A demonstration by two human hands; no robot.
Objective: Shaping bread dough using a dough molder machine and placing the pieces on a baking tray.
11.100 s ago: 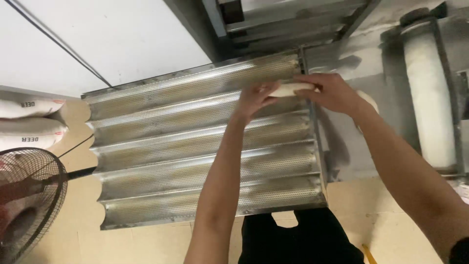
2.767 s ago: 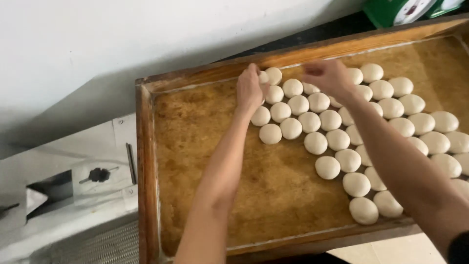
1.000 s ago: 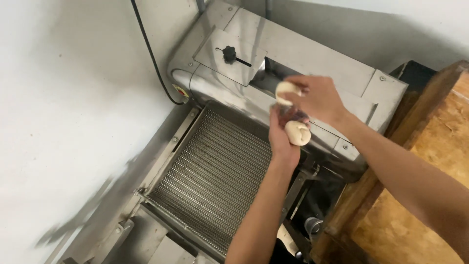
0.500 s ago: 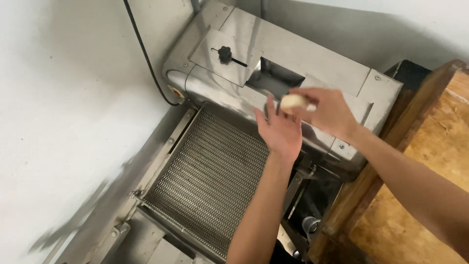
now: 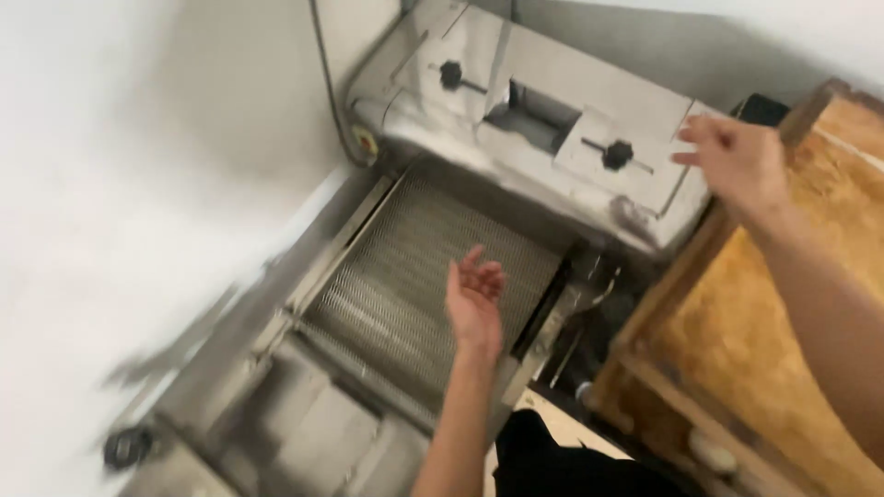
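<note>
Both hands are hanging empty, grip apart: left hand over the mesh belt, right hand beside the machine's slot.

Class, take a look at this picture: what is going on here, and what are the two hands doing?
A person stands over a metal machine with a mesh belt below its top opening. Both hands are empty. The left hand hovers open, palm up, over the belt. The right hand is open above the edge of a wooden tray beside the machine. No dough shows in either hand or on the belt; the picture is somewhat blurred.
</note>
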